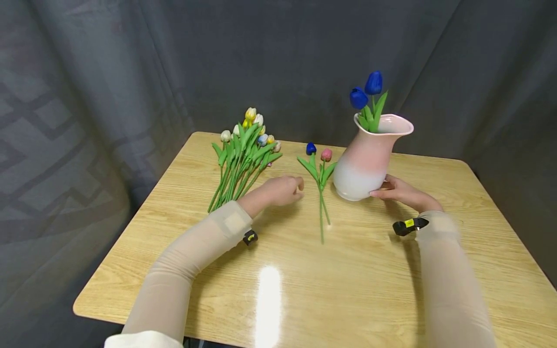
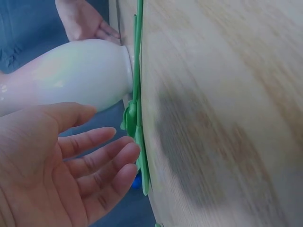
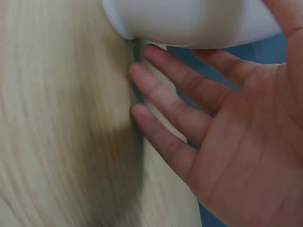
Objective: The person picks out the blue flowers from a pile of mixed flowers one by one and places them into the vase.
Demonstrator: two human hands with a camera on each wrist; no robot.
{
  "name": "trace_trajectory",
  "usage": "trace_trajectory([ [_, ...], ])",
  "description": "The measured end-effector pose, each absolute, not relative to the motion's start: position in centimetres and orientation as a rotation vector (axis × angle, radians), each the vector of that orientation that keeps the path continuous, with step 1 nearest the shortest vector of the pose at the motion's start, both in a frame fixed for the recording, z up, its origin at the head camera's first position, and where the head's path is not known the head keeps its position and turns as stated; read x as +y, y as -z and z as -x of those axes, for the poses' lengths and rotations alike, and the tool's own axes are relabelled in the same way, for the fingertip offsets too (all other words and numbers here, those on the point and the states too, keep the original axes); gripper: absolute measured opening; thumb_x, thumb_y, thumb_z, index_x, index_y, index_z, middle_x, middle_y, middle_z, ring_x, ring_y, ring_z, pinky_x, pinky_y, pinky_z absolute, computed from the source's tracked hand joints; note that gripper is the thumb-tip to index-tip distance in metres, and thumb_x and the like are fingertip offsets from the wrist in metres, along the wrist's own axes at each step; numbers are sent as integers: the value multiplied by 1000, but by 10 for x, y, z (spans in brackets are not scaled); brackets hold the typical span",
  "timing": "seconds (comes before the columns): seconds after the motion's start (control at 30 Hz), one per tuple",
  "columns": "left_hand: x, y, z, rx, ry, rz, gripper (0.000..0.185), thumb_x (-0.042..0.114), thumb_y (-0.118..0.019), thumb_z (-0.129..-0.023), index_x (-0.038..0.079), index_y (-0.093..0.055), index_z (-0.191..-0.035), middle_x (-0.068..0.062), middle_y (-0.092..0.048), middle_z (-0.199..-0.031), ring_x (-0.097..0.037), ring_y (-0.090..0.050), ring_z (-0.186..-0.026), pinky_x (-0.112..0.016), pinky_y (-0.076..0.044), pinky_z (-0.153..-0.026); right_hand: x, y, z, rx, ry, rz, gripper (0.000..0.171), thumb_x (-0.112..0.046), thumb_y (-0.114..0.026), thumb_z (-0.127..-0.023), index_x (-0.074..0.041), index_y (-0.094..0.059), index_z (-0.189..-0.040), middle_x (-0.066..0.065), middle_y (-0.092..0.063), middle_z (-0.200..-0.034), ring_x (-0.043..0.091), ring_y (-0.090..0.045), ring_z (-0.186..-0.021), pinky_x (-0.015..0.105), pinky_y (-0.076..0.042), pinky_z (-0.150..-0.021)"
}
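Observation:
A pink-and-white vase (image 1: pixel 363 166) is on the table with two blue tulips (image 1: pixel 366 91) in its mouth. My right hand (image 1: pixel 402 192) is at the vase's lower right side, its fingers loosely extended by the base in the right wrist view. Left of the vase, a blue tulip (image 1: pixel 311 149) and a pink tulip (image 1: pixel 326 154) lie on the table with their green stems crossing. Just left of those stems is my left hand (image 1: pixel 283 191), above the tabletop. In the left wrist view its fingers (image 2: pixel 102 161) are relaxed and apart, with nothing held.
A bunch of white, yellow and pale tulips (image 1: pixel 243 154) lies at the back left of the wooden table (image 1: pixel 330 290), stems toward the front. Dark grey curtains (image 1: pixel 278 63) hang behind and beside the table.

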State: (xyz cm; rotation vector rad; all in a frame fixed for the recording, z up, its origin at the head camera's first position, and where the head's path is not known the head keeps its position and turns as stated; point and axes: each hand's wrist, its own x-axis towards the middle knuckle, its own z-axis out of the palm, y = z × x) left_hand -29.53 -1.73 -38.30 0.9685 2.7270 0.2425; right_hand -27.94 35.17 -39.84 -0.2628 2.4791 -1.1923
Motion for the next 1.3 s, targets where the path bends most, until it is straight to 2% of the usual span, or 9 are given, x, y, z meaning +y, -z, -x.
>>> trace_trajectory([
  [0.13,-16,385,296,2723,-232,-957,34,35,-51,-100,12,-55,-125,-3,-66,-104,-15,-62,-93,-34,-52,-80,350,408,282,2435,1184,289,74,-31,-62,-94,-1,-21,-148,22,-38,-146,42,-37,-135,62,-26,-111],
  [0.4,-3,387,308,2692,-311,-974,31,31,-51,-100,10,-56,-122,-5,-65,-105,-16,-62,-91,-32,-51,-82,347,407,281,2446,1168,292,70,-30,-62,-94,2,-25,-145,23,-43,-141,40,-42,-131,60,-29,-110],
  [0.63,25,396,321,2733,-552,-862,33,31,-52,-100,7,-53,-122,-2,-64,-91,-13,-57,-71,-26,-47,-65,347,407,281,2449,1179,300,71,-30,-61,-95,2,-23,-146,24,-43,-142,40,-41,-131,60,-30,-110],
  [0.7,33,403,321,2723,-605,-814,27,30,-53,-100,6,-53,-113,-1,-59,-83,-12,-53,-65,-24,-45,-59,347,406,280,2446,1178,291,72,-31,-61,-95,2,-23,-146,25,-43,-142,41,-41,-131,60,-29,-110],
  [0.77,39,410,322,2715,-612,-771,22,29,-53,-99,7,-55,-95,1,-52,-72,-11,-48,-58,-22,-41,-53,346,406,280,2449,1167,282,72,-32,-61,-94,2,-23,-146,24,-42,-142,40,-41,-132,60,-29,-110],
  [0.87,46,419,320,2735,-577,-691,33,31,-55,-98,13,-49,-70,2,-45,-63,-11,-44,-53,-23,-38,-49,346,406,280,2453,1152,274,73,-33,-61,-94,1,-23,-146,24,-42,-142,40,-40,-132,61,-28,-110],
  [0.93,50,424,318,2758,-539,-627,41,35,-57,-96,16,-45,-61,2,-44,-60,-12,-44,-52,-24,-39,-48,345,407,280,2453,1144,273,73,-34,-61,-94,0,-24,-146,23,-41,-142,40,-40,-132,61,-28,-110],
  [1.1,57,429,314,2806,-488,-508,42,43,-61,-92,18,-47,-62,1,-51,-64,-14,-52,-57,-27,-45,-51,346,408,281,2450,1146,283,73,-33,-61,-94,0,-24,-146,23,-41,-144,40,-40,-132,61,-28,-110],
  [1.3,60,431,315,2804,-605,-506,27,30,-64,-92,14,-56,-72,-1,-56,-69,-15,-54,-60,-25,-45,-54,349,410,282,2462,1155,283,73,-32,-62,-94,0,-23,-147,23,-42,-144,40,-41,-132,61,-29,-109],
])
